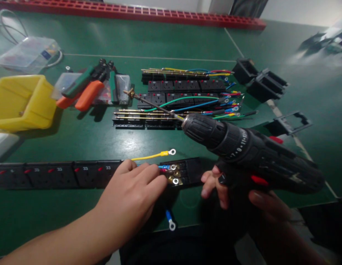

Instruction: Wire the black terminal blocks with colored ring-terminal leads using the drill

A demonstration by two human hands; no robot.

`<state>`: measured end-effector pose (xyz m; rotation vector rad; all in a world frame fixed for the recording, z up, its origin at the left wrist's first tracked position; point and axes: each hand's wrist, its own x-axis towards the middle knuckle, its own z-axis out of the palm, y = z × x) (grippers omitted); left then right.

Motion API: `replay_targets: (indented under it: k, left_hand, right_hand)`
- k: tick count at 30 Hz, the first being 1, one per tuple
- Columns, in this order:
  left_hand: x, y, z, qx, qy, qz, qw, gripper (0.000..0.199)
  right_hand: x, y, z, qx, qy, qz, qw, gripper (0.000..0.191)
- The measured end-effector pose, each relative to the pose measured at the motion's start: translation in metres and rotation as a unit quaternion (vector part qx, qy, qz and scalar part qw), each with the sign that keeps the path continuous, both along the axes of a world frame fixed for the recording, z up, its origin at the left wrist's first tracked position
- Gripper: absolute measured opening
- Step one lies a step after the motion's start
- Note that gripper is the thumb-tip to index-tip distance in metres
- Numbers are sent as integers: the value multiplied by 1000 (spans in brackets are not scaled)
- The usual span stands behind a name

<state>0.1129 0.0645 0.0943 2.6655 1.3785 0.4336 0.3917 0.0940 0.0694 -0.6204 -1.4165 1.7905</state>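
Your power drill point(231, 143) is nearest, at right, your right hand point(266, 202) wrapped round its grip, its long bit point(157, 105) pointing far left. Your left hand point(138, 191) curls over the black socket strip point(57, 175), near left; whether its fingers pinch a wire, I cannot tell.

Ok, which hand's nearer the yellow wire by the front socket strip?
Left. The left hand is right at the left visible end of the yellow wire; the right hand is farther right, holding the drill.
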Motion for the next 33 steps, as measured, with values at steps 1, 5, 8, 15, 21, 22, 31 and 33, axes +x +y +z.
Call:
replay_targets:
  k: [1,5,8,15,21,22,31,33]
  left_hand:
    - [-1,0,0,5,4,-4,1000,25]
    - [-4,2,-4,15,20,-22,999,25]
    - [-5,2,-6,16,11,-23,1000,19]
    - [-5,9,-1,-52,-1,-27,998,18]
    - [-5,10,1,-82,-26,-5,996,24]
    - [-4,9,1,-81,-28,-2,996,24]
    - [-5,12,-2,-130,-19,-3,991,25]
    - [-6,13,-2,-141,-18,-4,990,25]
  right_hand:
    - [0,-1,0,-7,3,-6,1000,49]
    - [0,-3,-1,-17,5,0,1000,50]
    - [1,-2,-1,-19,5,1,1000,50]
    - [-1,-2,1,-14,-1,-6,1000,47]
    - [-2,-4,2,-18,5,-20,1000,48]
    - [-2,-4,2,-18,5,-24,1000,48]
    - [4,1,1,-18,29,7,999,52]
    - [22,-1,1,-19,15,1,1000,55]
